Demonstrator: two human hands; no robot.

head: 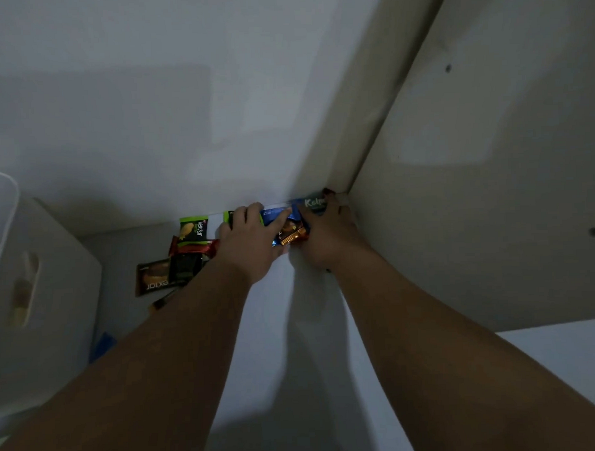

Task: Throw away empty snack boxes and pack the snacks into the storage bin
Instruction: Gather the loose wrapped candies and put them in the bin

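Observation:
Both my arms reach to the back of a white shelf (293, 326). My left hand (248, 245) and my right hand (326, 234) press together around a bunch of snack packets (287, 225), blue and orange-brown wrappers between the fingers, against the back wall. A blue-green packet (314, 202) pokes out above my right hand. Loose packets lie to the left: a green-and-black one (193, 229), a red one (195, 247), a dark one (184, 268) and a brown one (153, 277). A white storage bin (32, 292) with a handle slot stands at the far left.
A beige side panel (473, 185) closes the shelf on the right, meeting the white back wall (150, 112) in the corner by my right hand. A clear plastic container rim (5, 208) shows at the left edge. Something blue (103, 345) lies beside the bin.

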